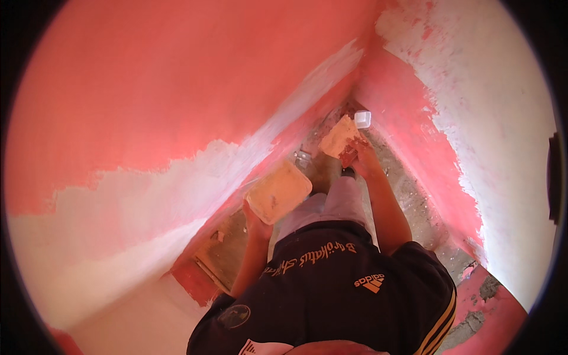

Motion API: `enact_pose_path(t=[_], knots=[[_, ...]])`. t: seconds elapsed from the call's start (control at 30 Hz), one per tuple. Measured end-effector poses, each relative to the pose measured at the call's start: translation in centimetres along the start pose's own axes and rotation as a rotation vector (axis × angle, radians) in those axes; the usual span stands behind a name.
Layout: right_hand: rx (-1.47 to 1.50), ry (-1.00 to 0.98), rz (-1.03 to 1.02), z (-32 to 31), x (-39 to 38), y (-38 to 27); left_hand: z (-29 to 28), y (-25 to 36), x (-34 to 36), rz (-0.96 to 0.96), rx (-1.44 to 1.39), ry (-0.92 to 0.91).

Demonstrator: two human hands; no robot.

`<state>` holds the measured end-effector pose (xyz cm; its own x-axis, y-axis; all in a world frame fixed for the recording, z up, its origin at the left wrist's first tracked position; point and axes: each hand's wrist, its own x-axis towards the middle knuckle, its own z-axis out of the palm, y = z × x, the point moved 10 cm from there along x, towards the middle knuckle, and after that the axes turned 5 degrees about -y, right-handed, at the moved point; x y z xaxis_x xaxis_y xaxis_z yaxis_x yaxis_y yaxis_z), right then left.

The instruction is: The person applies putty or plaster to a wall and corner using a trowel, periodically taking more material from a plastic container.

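My left hand point(255, 223) grips a shallow rectangular tub point(278, 192) by its near left edge. The tub's inside looks pale orange, with a darker smudge in the middle. Out ahead and to the right, my right hand point(368, 158) is closed around the reddish handle end of a wide, flat paintbrush point(340, 137). A broad pale orange part of the brush points away from me, toward the corner. Most of my left fingers are hidden by the tub. Brush and tub are apart, and the brush head appears clear of both walls.
Pink-red walls with rough white painted areas rise on the left point(148, 118) and right point(491, 106), meeting ahead. A small white container point(362, 119) sits near that corner. Something clear and shiny point(303, 157) lies by the left wall. Speckled grey floor point(408, 177) runs along the right.
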<state>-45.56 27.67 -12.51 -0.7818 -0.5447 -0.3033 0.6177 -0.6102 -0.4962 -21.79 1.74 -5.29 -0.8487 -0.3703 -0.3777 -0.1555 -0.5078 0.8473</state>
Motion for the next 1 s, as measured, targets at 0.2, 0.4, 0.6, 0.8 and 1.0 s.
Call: enact_pose_path(t=[0.2, 0.4, 0.6, 0.8, 1.0], knots=[[-0.539, 0.345, -0.259, -5.1, 10.9, -12.7, 4.0, 2.0, 3.0, 0.071, 0.211, -0.045], [-1.263, 0.756, -0.597, -11.0, 23.0, -24.0, 7.4, 3.9, 4.5, 0.074, 0.343, 0.106], [-1.101, 0.779, -0.644, -5.5, 27.9, -18.0, 9.2, 5.8, 2.4, 0.071, 0.319, 0.306], [-1.261, 0.471, -0.626, -0.4, 20.4, -7.0, 9.2, 3.4, 2.3, 0.061, -0.152, 0.364], [-1.0, 0.785, -0.472, -10.5, 26.1, -21.2, 10.2, 4.0, 3.9, 0.067, -0.07, 0.347]])
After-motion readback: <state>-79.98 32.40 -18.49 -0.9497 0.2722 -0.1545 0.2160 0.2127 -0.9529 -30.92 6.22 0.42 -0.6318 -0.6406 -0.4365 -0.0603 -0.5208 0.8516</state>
